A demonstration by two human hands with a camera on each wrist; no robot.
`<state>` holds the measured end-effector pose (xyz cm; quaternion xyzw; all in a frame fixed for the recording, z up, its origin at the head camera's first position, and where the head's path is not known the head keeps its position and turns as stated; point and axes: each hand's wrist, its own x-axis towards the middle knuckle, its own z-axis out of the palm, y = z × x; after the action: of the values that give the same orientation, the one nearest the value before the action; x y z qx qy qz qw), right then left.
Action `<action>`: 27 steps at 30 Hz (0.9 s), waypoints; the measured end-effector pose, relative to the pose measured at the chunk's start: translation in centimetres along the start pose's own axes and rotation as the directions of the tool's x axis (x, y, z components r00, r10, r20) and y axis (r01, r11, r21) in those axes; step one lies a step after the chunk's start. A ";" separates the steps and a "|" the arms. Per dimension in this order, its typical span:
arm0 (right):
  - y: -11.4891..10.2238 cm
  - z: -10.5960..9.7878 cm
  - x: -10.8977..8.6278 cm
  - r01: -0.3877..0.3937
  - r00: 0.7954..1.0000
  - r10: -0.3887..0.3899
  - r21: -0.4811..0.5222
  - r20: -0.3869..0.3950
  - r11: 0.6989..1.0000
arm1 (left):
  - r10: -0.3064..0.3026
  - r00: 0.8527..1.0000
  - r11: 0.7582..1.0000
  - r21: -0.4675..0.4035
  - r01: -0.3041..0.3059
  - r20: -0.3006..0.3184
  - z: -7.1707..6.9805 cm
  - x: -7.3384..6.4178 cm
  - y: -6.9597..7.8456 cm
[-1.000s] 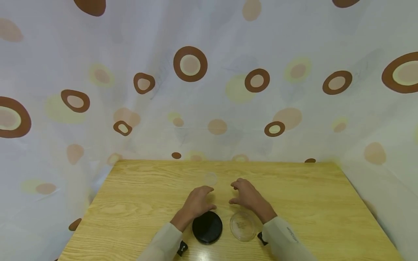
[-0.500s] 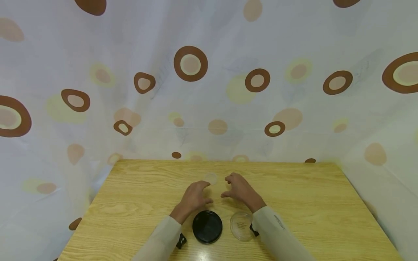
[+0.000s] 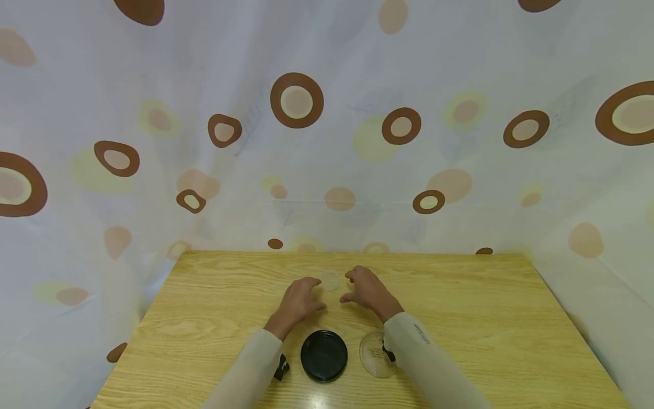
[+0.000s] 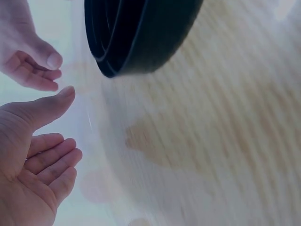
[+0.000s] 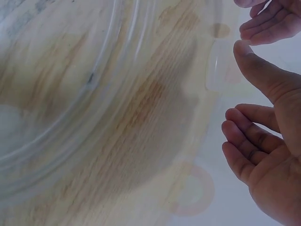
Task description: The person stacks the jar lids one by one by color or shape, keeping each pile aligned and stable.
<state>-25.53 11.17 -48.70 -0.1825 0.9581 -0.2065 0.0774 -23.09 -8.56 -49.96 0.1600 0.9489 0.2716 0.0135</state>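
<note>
A small clear disc (image 3: 330, 280) lies flat on the wooden table, toward its back edge. To its left, my left hand (image 3: 298, 300) has thumb and fingers spread apart and holds nothing. My right hand (image 3: 369, 289) hovers at the disc's right side, fingers slightly bent, also holding nothing. Nearer to me stands a black round tray-like container (image 3: 324, 356) with a raised rim. Beside it on the right is a larger clear round lid (image 3: 373, 363), partly covered by my right sleeve. In the right wrist view, the disc (image 5: 214, 66) shows faintly beyond the right thumb.
The wooden table (image 3: 460, 318) runs back to a pale patterned curtain (image 3: 357, 170), which also hangs at both sides. Black wrist straps (image 3: 281, 368) show at the sleeves.
Both hands have moved away from me and to the left, from just beyond the black container to either side of the small disc. The container, lid and disc have stayed put.
</note>
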 end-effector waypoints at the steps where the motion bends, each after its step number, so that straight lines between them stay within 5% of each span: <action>1: 0.0 0.1 0.2 -0.001 1.000 0.001 -0.004 0.001 1.000 | 0.001 1.000 1.000 0.007 -0.001 -0.005 0.0 0.1 -0.2; 27: 0.1 1.4 3.2 0.030 1.000 -0.030 -0.161 -0.001 0.987 | -0.021 0.999 1.000 -0.015 0.020 -0.042 0.7 2.6 -2.0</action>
<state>-28.14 9.49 -50.25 -0.2023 0.9689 -0.1300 0.0577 -26.05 -9.04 -51.41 0.1443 0.9485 0.2818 -0.0027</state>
